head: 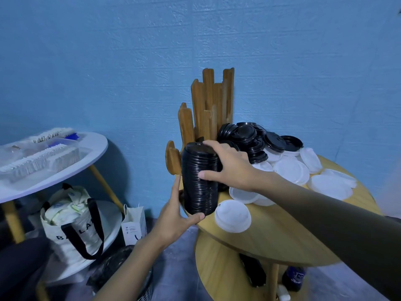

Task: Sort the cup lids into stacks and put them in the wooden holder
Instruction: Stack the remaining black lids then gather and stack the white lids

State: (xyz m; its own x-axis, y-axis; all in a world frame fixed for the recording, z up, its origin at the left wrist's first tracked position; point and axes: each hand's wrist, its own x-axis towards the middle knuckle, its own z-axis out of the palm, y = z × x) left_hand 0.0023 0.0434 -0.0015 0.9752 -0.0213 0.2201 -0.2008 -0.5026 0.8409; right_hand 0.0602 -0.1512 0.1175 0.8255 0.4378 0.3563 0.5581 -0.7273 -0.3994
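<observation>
A tall stack of black lids [198, 181] stands upright at the left edge of the round wooden table [282, 240], just in front of the wooden holder [206, 109]. My right hand [230, 166] grips the stack's upper part from the right, fingers over its top and thumb across the front. My left hand [176, 216] holds the stack's bottom, thumb under its base. Loose black lids [249, 137] are heaped right of the holder. White lids [290, 172] lie scattered across the table, one white lid [233, 216] close to the stack.
A white round table [65, 170] with clear boxes of small items stands at the left. Under it sit a tote bag [71, 222] and a paper bag [133, 227]. A blue wall is behind. A dark bottle [294, 278] stands on the floor under the wooden table.
</observation>
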